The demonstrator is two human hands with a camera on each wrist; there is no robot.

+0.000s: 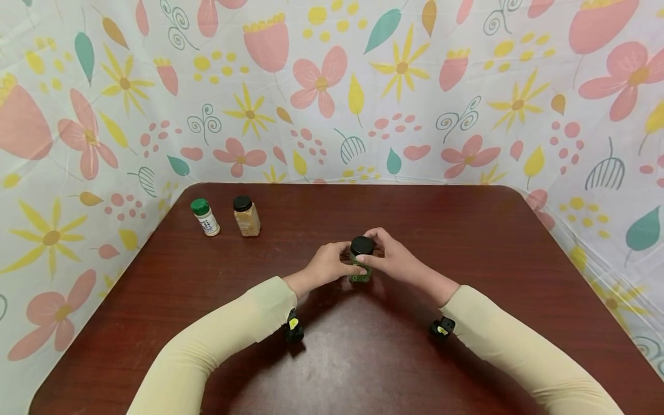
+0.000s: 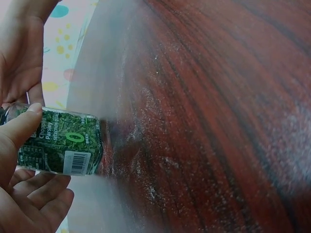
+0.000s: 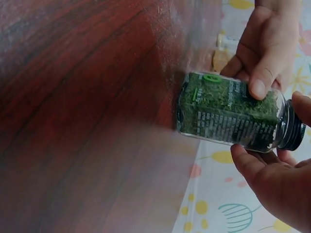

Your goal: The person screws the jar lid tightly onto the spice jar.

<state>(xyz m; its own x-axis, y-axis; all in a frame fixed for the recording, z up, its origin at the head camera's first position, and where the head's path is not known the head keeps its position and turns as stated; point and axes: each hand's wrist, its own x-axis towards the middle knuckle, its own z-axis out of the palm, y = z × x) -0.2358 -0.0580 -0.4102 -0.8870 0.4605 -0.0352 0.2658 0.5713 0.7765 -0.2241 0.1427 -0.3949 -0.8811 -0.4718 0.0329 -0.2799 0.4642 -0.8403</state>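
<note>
A clear jar of chopped parsley with a black lid stands upright on the table between both hands. My left hand grips the jar's body, its thumb lying across the label in the left wrist view. From the other side my right hand holds the upper part. In the right wrist view, the right thumb is at the black lid and the fingers touch the jar's side below it. Green flakes show through the jar wall. The lid is on the jar.
Toward the table's back left stand a green-capped shaker bottle and a black-capped jar of tan seasoning. The dark wooden table backs onto a flower-printed cloth. Each wrist carries a small black camera.
</note>
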